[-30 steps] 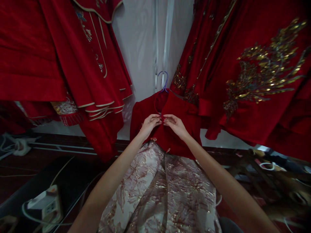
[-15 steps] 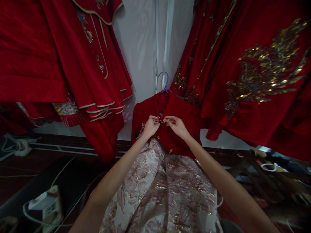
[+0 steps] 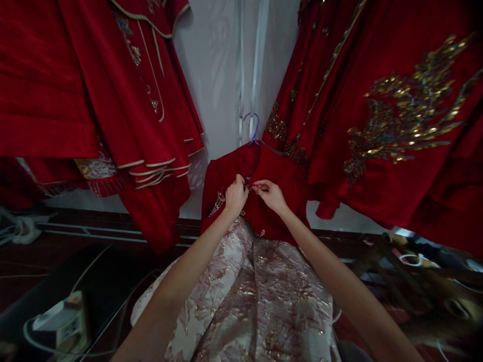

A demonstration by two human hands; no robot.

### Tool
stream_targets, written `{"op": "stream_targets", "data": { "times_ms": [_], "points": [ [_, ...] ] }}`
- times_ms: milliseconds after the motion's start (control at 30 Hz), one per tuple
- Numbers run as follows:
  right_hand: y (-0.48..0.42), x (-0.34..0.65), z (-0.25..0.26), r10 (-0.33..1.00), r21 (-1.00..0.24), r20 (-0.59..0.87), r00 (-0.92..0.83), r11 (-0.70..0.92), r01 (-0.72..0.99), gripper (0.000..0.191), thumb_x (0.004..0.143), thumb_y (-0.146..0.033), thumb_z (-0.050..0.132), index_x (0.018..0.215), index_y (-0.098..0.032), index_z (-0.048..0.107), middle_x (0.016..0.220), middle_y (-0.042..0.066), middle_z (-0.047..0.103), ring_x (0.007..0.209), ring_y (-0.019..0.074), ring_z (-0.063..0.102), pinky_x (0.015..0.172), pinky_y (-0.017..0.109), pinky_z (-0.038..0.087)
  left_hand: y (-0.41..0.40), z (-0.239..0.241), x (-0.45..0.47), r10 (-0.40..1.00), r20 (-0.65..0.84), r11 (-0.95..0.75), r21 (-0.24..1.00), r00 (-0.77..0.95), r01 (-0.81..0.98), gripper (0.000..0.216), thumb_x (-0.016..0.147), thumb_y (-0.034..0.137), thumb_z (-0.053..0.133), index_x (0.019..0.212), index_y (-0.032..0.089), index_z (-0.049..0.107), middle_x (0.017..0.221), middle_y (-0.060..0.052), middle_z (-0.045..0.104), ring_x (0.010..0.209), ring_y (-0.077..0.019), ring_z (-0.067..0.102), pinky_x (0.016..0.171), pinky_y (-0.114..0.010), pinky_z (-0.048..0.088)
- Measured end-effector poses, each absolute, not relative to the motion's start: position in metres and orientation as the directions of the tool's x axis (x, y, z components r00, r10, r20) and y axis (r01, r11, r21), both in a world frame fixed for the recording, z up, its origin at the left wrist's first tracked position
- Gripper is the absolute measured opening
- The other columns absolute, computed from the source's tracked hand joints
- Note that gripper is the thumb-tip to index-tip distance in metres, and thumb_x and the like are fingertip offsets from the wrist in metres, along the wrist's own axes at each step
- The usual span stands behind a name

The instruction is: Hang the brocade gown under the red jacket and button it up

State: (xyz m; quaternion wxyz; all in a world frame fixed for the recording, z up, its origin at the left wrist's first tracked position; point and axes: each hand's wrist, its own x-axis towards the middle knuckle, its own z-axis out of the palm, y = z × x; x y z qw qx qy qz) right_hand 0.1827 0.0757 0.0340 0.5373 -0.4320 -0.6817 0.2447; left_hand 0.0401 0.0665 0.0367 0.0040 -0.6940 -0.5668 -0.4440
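A red velvet jacket [image 3: 275,171] hangs on a purple hanger [image 3: 252,126] against the white wall. My left hand [image 3: 234,195] and my right hand [image 3: 270,195] meet at the jacket's front, just below the collar. Both pinch a small fastening [image 3: 249,186] between the fingertips. A beaded tassel [image 3: 218,203] dangles beside my left hand. Below the jacket spreads a pale brocade skirt [image 3: 249,301] with pink and gold flowers, under my forearms.
Red embroidered garments hang at the left [image 3: 94,90] and at the right [image 3: 396,110], the right one with gold embroidery. A white power strip [image 3: 60,322] with cables lies on the dark floor at lower left. Clutter sits at lower right.
My hands have drawn closer together and slightly higher on the jacket front. The left hand has closed into a tighter pinch, and the beaded tassel now shows beside it.
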Motion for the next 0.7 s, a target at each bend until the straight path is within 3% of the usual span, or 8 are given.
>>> {"op": "stream_targets", "data": {
  "times_ms": [100,233,333,500,700],
  "points": [
    [0.078,0.185,0.033,0.860,-0.821,0.507,-0.050,0.501,0.274,0.017,0.072,-0.019,0.057,0.088,-0.017,0.063,0.089,0.004,0.068,0.074,0.0127,0.063,0.072,0.028,0.054,0.070,0.033,0.039,0.776,0.626,-0.398,0.578,-0.075,0.713,0.024,0.074,0.022,0.058,0.096,0.019,0.050,0.079,-0.005,0.064,0.069,-0.0176,0.063,0.066,-0.028,0.047],
    [0.076,0.183,0.036,0.881,-0.865,0.468,-0.072,0.474,0.168,0.018,0.071,-0.020,0.060,0.087,-0.016,0.063,0.086,0.005,0.068,0.072,0.0130,0.064,0.069,0.028,0.056,0.076,0.028,0.031,0.801,0.589,-0.504,0.759,-0.104,0.413,0.014,0.071,0.022,0.060,0.084,0.017,0.059,0.076,-0.003,0.066,0.068,-0.0128,0.063,0.068,-0.024,0.050],
    [0.074,0.177,0.039,0.889,-0.879,0.450,-0.083,0.458,0.132,0.017,0.070,-0.021,0.062,0.086,-0.015,0.064,0.084,0.005,0.068,0.070,0.0132,0.064,0.069,0.028,0.057,0.078,0.026,0.023,0.819,0.568,-0.538,0.810,-0.079,0.233,0.012,0.072,0.023,0.059,0.079,0.015,0.064,0.081,-0.005,0.069,0.075,-0.0127,0.064,0.075,-0.026,0.051],
    [0.074,0.169,0.039,0.880,-0.878,0.468,-0.083,0.473,0.068,0.018,0.070,-0.024,0.063,0.086,-0.016,0.063,0.086,0.005,0.068,0.072,0.0138,0.065,0.069,0.031,0.058,0.075,0.028,0.016,0.845,0.534,-0.531,0.835,0.025,0.142,0.017,0.071,0.025,0.063,0.081,0.013,0.065,0.083,-0.007,0.069,0.074,-0.0128,0.065,0.076,-0.028,0.052],
    [0.075,0.168,0.036,0.864,-0.858,0.501,-0.056,0.504,0.102,0.019,0.072,-0.025,0.061,0.089,-0.016,0.063,0.088,0.005,0.068,0.075,0.0141,0.065,0.072,0.031,0.057,0.072,0.033,0.017,0.842,0.537,-0.536,0.826,0.046,0.172,0.019,0.066,0.021,0.067,0.083,0.012,0.065,0.079,-0.007,0.069,0.069,-0.0128,0.065,0.072,-0.028,0.054]
  ]
}}
